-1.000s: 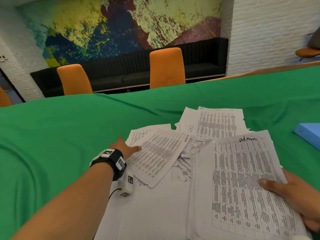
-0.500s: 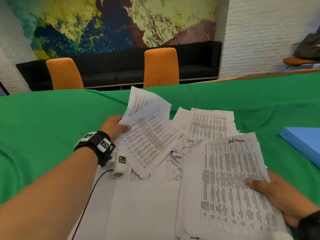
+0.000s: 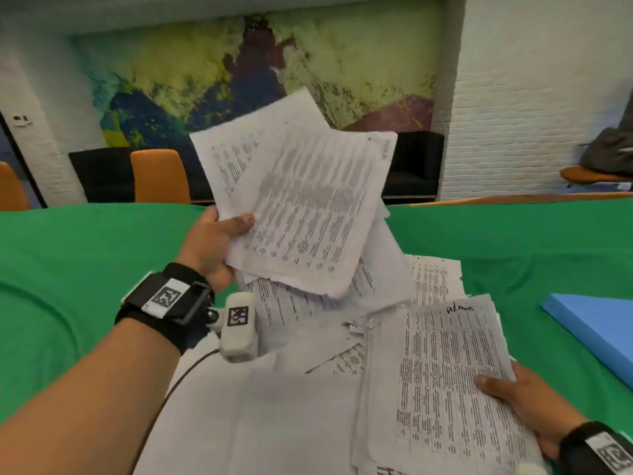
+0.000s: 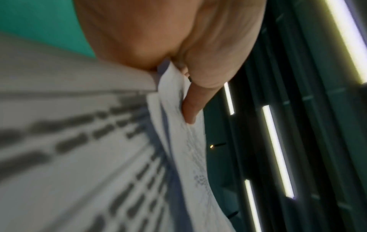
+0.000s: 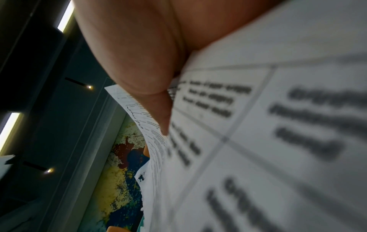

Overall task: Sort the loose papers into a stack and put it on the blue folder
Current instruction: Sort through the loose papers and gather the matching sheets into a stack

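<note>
Risk: your left hand pinches lifted sheets by one edge only, they can slide and scatter. Right hand grips stack corner on table. Blue folder lies apart, at right.

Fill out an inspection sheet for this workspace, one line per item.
Surface: green cloth covers the table, lightly creased.
Job's things: lifted sheets held above the table; admin stack at the right; loose papers overlapping between them; blue folder at the right edge, nothing on it.
Clutter: nothing seen.
Grips: left hand pinches the lifted sheets at their left edge; right hand holds the admin stack, thumb on top.
Cables: black cable runs from the left wrist camera along the forearm.
Surroundings: orange chairs, black bench, painted mural, white brick wall.
</note>
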A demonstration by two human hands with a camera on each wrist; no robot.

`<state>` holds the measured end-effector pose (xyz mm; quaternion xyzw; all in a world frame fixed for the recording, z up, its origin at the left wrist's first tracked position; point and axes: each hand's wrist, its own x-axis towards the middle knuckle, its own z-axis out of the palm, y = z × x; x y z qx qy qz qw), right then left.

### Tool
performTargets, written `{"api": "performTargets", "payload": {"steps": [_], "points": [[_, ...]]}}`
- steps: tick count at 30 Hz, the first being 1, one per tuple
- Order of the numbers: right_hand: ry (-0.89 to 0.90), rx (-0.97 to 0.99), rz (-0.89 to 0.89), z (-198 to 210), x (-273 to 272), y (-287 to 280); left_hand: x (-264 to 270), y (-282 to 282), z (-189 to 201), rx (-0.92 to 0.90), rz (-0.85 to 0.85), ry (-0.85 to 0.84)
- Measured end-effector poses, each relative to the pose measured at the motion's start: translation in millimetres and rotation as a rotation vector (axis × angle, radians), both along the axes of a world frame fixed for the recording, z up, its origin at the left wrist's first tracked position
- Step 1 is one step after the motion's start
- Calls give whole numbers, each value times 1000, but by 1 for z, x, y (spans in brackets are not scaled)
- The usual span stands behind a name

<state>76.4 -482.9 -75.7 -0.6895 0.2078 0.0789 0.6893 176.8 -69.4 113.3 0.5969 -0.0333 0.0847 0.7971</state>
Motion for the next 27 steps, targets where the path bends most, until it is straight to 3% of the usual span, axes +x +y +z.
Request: {"api": "performTargets", "payload": {"steps": [5, 11, 15, 18, 21, 27], "points": [[-97, -49, -2, 26, -8, 4, -42, -8, -84, 147, -139, 296], [-446, -208, -73, 101, -13, -18, -68, 1, -160, 272, -150, 519], [-599, 59, -121, 138, -16, -28, -65, 9, -167, 236, -256, 637], [-620, 251, -106, 137, -16, -17, -60, 13, -168, 152, -290, 734], [-523, 285, 38, 102, -16, 24, -57, 11, -167, 127, -322, 792], [-73, 211, 215, 15, -19, 92, -62, -10, -172, 46, -363, 757]]}}
